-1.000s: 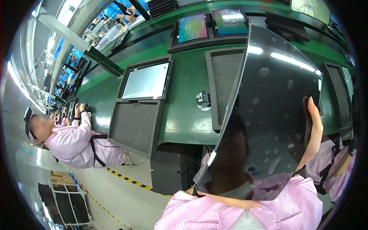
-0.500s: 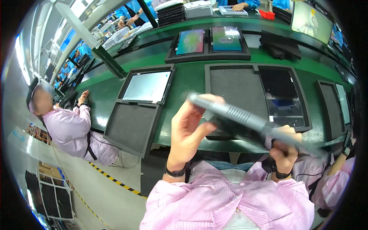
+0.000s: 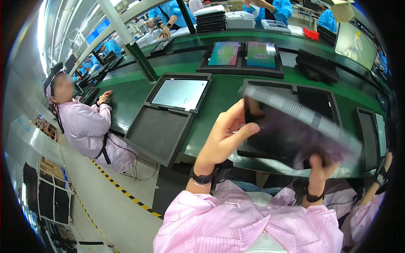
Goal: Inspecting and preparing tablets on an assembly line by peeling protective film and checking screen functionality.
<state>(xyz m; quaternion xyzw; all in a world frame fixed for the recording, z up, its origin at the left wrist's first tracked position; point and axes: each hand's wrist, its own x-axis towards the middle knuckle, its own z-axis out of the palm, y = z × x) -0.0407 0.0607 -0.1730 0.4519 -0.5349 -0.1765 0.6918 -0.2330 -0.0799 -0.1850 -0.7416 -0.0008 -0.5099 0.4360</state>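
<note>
Left foam tray (image 3: 158, 133) is holding a white-screen tablet (image 3: 180, 93) in its far compartment, foam floor showing in the near one. Rear tray (image 3: 240, 71) is carrying two colour-screen tablets (image 3: 260, 55). Right foam tray (image 3: 270, 85) is holding a dark panel (image 3: 317, 99) on its right side. Hands are part-closed on a grey-edged tablet (image 3: 282, 128): left hand (image 3: 225, 135) is gripping its left end, thumb on the glossy face; right hand (image 3: 321, 170) is curling at the lower edge, finger detail blurring. Held tablet is hanging tilted over right tray, near the worktop's (image 3: 223, 101) front edge; green strip is showing between left and right trays.
</note>
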